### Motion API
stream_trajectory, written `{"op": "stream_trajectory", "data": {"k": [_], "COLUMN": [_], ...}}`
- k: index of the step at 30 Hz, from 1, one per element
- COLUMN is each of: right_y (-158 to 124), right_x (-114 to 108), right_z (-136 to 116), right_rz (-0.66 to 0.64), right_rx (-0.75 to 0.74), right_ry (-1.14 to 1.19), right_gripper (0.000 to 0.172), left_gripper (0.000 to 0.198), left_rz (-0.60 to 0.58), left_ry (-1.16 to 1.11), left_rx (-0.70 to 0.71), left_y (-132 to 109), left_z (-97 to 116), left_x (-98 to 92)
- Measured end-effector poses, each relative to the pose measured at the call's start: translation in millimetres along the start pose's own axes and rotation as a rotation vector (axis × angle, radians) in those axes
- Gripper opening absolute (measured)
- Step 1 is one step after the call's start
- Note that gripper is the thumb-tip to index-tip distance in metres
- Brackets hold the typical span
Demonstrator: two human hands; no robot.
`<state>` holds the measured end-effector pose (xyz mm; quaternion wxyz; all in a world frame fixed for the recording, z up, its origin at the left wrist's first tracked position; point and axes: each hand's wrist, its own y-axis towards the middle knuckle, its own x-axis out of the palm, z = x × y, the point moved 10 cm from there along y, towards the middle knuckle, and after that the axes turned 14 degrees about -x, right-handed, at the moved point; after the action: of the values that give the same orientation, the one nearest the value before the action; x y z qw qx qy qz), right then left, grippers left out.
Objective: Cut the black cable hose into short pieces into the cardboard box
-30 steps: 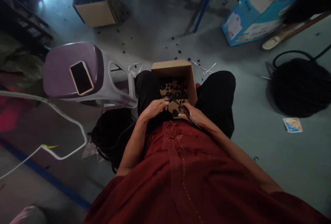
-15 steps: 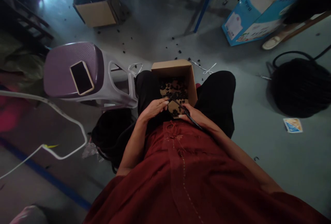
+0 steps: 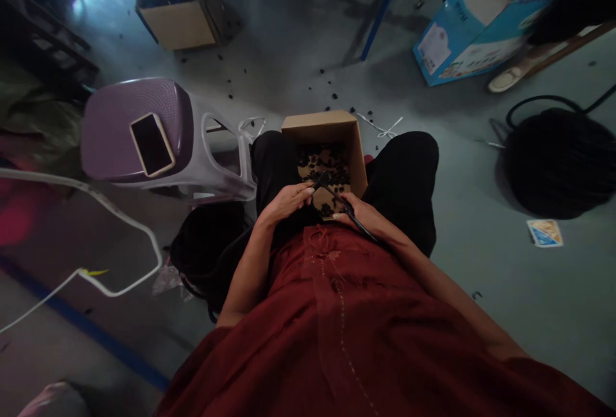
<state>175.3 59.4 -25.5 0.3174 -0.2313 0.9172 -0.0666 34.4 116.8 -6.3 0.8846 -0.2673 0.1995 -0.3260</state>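
I sit with a small open cardboard box (image 3: pixel 359 154) between my knees, holding several small black parts (image 3: pixel 325 161). My right hand (image 3: pixel 360 215) is closed on a thin black cable (image 3: pixel 347 210) that runs from my lap up over the box. My left hand (image 3: pixel 287 202) is curled at the cable's far end, fingertips pinching near its tip above the box. Both hands rest on my lap, close together, at the box's near edge.
A purple plastic stool (image 3: pixel 144 138) with a phone (image 3: pixel 151 145) on it stands at my left. A white cable (image 3: pixel 120 218) loops on the floor. A black cable coil (image 3: pixel 558 163) lies right, a blue box (image 3: pixel 469 35) and another person's foot behind. A second cardboard box (image 3: pixel 176 6) stands far left.
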Motion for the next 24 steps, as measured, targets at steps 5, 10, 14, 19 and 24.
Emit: {"op": "stream_trajectory", "data": {"k": [5,10,14,19,24], "right_y": [0.4,0.5,0.2,-0.7,-0.8], "right_x": [1.0,2.2,0.8,1.3,0.9], "right_z": [0.9,2.4,2.4,0.7,0.3], "right_rz": [-0.006,-0.007,0.003,-0.013,-0.009], "right_rx": [0.008,0.004,0.009,0.01,0.006], "right_ry": [-0.008,-0.004,-0.011,0.014,0.02], "right_gripper": [0.063,0.062,0.063,0.064,0.063], "left_gripper": [0.042,0.042,0.042,0.044,0.044], "left_rz": [0.002,0.01,-0.001,-0.01,-0.004], "left_ry": [0.017,0.03,0.018,-0.001,0.01], "left_rx": [-0.006,-0.01,-0.006,0.0,-0.006], "left_y": [-1.0,-0.6,-0.5,-0.1,0.3], "left_z": [1.8,1.1,0.7,-0.2,-0.4], "left_x": [0.4,0.2,1.0,0.8,0.4]}}
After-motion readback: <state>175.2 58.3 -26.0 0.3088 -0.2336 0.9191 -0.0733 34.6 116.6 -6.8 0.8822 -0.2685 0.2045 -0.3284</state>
